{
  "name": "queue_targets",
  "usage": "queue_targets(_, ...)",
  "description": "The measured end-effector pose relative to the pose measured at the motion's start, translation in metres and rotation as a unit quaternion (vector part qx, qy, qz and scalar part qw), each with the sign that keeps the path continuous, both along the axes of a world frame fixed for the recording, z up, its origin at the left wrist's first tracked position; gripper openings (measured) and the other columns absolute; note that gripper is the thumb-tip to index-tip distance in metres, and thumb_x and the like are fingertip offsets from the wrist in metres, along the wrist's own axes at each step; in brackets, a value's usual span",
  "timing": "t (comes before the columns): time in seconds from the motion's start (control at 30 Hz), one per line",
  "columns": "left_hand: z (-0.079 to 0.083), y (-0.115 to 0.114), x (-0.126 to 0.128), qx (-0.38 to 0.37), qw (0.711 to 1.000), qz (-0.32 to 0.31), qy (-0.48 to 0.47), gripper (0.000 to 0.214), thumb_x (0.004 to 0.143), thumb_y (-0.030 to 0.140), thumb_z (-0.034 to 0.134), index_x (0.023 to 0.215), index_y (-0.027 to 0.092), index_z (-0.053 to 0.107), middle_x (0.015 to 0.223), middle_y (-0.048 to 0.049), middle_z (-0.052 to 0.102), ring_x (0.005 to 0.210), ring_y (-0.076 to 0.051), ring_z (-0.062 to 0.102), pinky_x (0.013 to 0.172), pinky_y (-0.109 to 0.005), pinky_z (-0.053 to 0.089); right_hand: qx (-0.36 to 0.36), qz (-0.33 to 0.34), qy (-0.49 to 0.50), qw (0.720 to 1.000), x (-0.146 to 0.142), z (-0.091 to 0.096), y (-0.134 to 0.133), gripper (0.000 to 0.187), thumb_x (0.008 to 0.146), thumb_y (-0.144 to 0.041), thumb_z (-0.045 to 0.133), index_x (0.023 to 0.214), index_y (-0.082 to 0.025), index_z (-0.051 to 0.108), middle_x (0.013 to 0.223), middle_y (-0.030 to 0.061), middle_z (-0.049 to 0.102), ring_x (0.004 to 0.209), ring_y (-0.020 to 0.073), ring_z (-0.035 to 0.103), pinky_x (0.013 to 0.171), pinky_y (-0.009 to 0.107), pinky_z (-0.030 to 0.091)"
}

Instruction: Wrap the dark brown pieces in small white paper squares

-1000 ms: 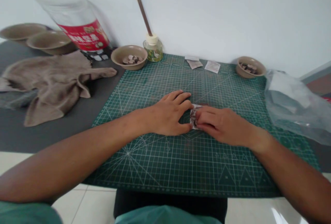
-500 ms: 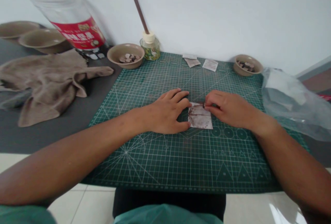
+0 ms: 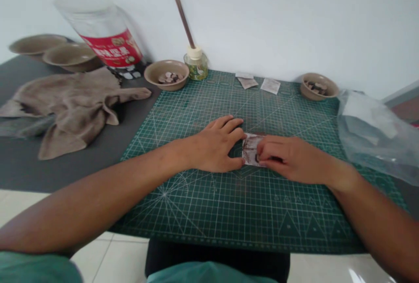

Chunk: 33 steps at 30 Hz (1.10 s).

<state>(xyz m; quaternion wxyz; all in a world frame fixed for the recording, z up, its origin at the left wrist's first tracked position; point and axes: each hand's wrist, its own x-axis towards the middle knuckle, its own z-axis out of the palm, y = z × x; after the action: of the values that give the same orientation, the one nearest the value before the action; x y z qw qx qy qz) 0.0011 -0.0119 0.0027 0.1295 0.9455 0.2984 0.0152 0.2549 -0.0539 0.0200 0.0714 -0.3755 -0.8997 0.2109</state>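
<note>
A small square of whitish sandpaper-like sheet (image 3: 250,145), smeared with brown, lies on the green cutting mat (image 3: 203,204). My left hand (image 3: 216,148) lies palm down at its left side, fingers spread, thumb and index fingertip touching its left edge. Over the sheet's right part, my right hand (image 3: 284,156) is closed in a pinch and covers that side. A small dark-edged piece (image 3: 257,158) shows at its fingertips, pressed against the sheet; most of it is hidden by the fingers.
Bowls with small chips stand at the back left (image 3: 166,76) and back right (image 3: 319,86). Several square sheets (image 3: 270,85) lie by the wall near a reed diffuser (image 3: 196,65). Leftward are a brown cloth (image 3: 75,108) and a labelled jar (image 3: 111,47); rightward, a plastic bag (image 3: 376,134).
My right hand has slid toward me over the sheet, from its upper right to its lower right, still pinched. The left hand keeps its place; the whole view has shifted slightly.
</note>
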Motion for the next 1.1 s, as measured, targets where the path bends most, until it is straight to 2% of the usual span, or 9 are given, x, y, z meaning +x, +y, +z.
queue_targets(0.13,-0.002,0.001,-0.001,0.009,1.0,0.003,-0.007,0.063,0.09,0.058,0.056,0.139,0.02,0.047,0.162,-0.0158,0.026,0.152,-0.038,0.017,0.121,-0.056,0.02,0.077,-0.067,-0.039,0.994,-0.003,0.0,0.005,0.012,0.098,-0.024,0.05,0.096,-0.02,0.062,0.104,0.0057,0.065,0.087,0.0193,0.062,0.07,0.03,0.043)
queue_targets(0.2,-0.002,0.001,-0.001,0.009,1.0,0.005,-0.005,0.063,0.089,0.057,0.057,0.139,0.02,0.047,0.161,-0.0156,0.027,0.151,-0.039,0.017,0.121,-0.056,0.02,0.07,-0.074,-0.045,0.994,0.001,0.001,0.006,0.01,0.097,-0.024,0.053,0.093,-0.021,0.061,0.098,0.0046,0.065,0.086,0.0192,0.062,0.071,0.03,0.043)
queue_targets(0.33,0.0,0.0,0.0,-0.003,1.0,0.003,-0.002,0.061,0.089,0.058,0.057,0.136,0.02,0.049,0.161,-0.0151,0.028,0.151,-0.038,0.017,0.121,-0.055,0.021,0.001,-0.016,-0.012,1.0,0.0,0.002,-0.001,0.011,0.097,-0.025,0.053,0.089,-0.021,0.059,0.097,0.0026,0.064,0.08,0.0161,0.06,0.07,0.028,0.043)
queue_targets(0.43,0.0,0.0,0.001,-0.002,1.0,0.008,-0.005,0.061,0.089,0.057,0.057,0.137,0.02,0.048,0.162,-0.0147,0.026,0.152,-0.038,0.016,0.121,-0.055,0.02,0.037,-0.056,-0.023,0.997,-0.006,0.0,-0.001,0.012,0.098,-0.025,0.05,0.092,-0.021,0.059,0.102,0.0046,0.063,0.082,0.0174,0.06,0.069,0.03,0.043)
queue_targets(0.53,0.0,-0.001,0.001,-0.003,1.0,0.015,-0.004,0.061,0.089,0.056,0.058,0.138,0.021,0.047,0.162,-0.0145,0.026,0.152,-0.038,0.015,0.121,-0.056,0.019,0.067,-0.099,-0.044,0.992,-0.004,0.001,0.006,0.009,0.097,-0.025,0.053,0.091,-0.021,0.058,0.097,0.0049,0.063,0.083,0.0192,0.06,0.071,0.032,0.043)
queue_targets(0.7,0.0,-0.001,0.001,-0.005,1.0,0.006,-0.007,0.06,0.089,0.057,0.058,0.135,0.02,0.049,0.161,-0.0144,0.028,0.151,-0.039,0.017,0.121,-0.055,0.021,0.005,-0.013,-0.031,0.999,-0.002,0.003,0.001,0.01,0.098,-0.026,0.052,0.09,-0.022,0.058,0.098,0.0034,0.063,0.079,0.017,0.06,0.068,0.029,0.043)
queue_targets(0.87,-0.001,0.0,0.001,0.007,1.0,0.008,-0.008,0.061,0.089,0.057,0.057,0.136,0.02,0.048,0.161,-0.0153,0.028,0.151,-0.039,0.018,0.121,-0.055,0.019,0.067,-0.101,-0.057,0.991,0.001,0.002,-0.003,0.01,0.097,-0.026,0.051,0.092,-0.021,0.058,0.098,0.0051,0.062,0.084,0.0205,0.061,0.07,0.032,0.043)
queue_targets(1.0,0.0,0.0,0.001,-0.002,1.0,0.002,-0.007,0.062,0.088,0.058,0.057,0.137,0.019,0.048,0.161,-0.0154,0.029,0.151,-0.039,0.018,0.121,-0.056,0.02,0.016,-0.026,-0.03,0.999,-0.004,0.003,-0.006,0.01,0.097,-0.025,0.052,0.091,-0.021,0.058,0.098,0.0038,0.063,0.081,0.0178,0.061,0.069,0.031,0.044)
queue_targets(1.1,-0.001,0.0,0.0,-0.002,1.0,0.002,-0.008,0.061,0.089,0.058,0.056,0.137,0.02,0.048,0.161,-0.0158,0.027,0.151,-0.04,0.017,0.12,-0.057,0.021,0.053,-0.032,-0.035,0.997,-0.01,0.001,-0.004,0.014,0.1,-0.024,0.047,0.097,-0.021,0.059,0.106,0.0063,0.063,0.089,0.0199,0.061,0.071,0.032,0.045)
